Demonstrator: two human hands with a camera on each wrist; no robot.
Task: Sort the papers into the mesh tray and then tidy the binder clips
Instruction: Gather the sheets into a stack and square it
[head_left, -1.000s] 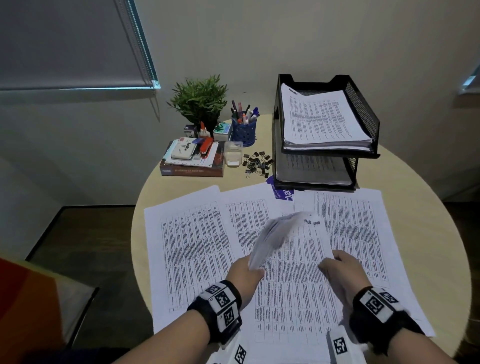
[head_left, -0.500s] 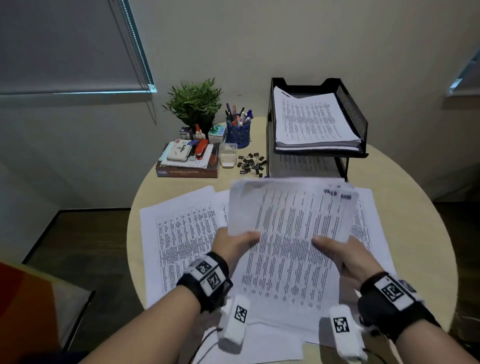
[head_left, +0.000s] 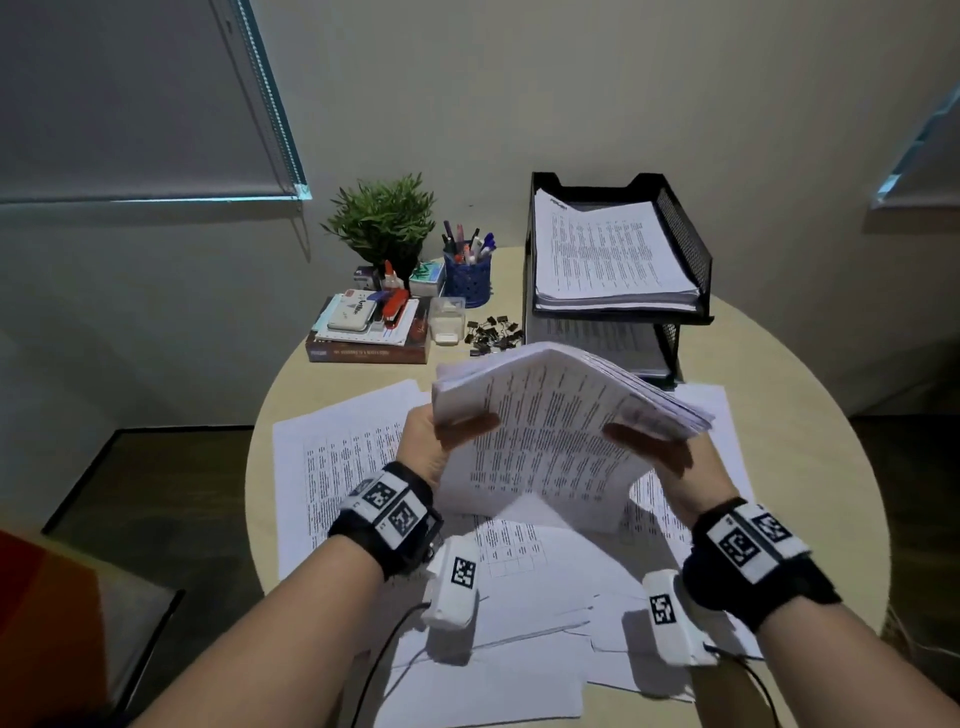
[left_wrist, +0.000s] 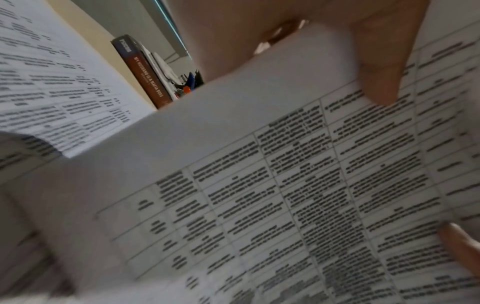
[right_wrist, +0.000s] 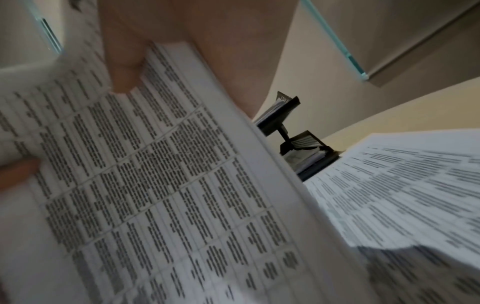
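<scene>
Both hands hold a thick stack of printed papers (head_left: 550, 431) raised over the round table, its top edge bent away toward the tray. My left hand (head_left: 441, 436) grips the stack's left edge, thumb on the top sheet (left_wrist: 311, 185). My right hand (head_left: 660, 452) grips the right edge, thumb on the print (right_wrist: 155, 185). The black two-tier mesh tray (head_left: 685, 244) stands at the back right with papers in both tiers. Loose black binder clips (head_left: 493, 335) lie in a heap left of the tray. More printed sheets (head_left: 343, 467) lie spread on the table under my hands.
At the back left are a book (head_left: 369, 353) with small items stacked on it, a potted plant (head_left: 382, 223), a blue pen cup (head_left: 467, 275) and a small clear container (head_left: 447, 322). The table edge (head_left: 831, 415) curves round on the right; a chair (head_left: 78, 623) stands at lower left.
The stack, loosely gathered low over the table a second ago, has been lifted and tilted so its top edge folds forward toward the tray. Both hands rose with it.
</scene>
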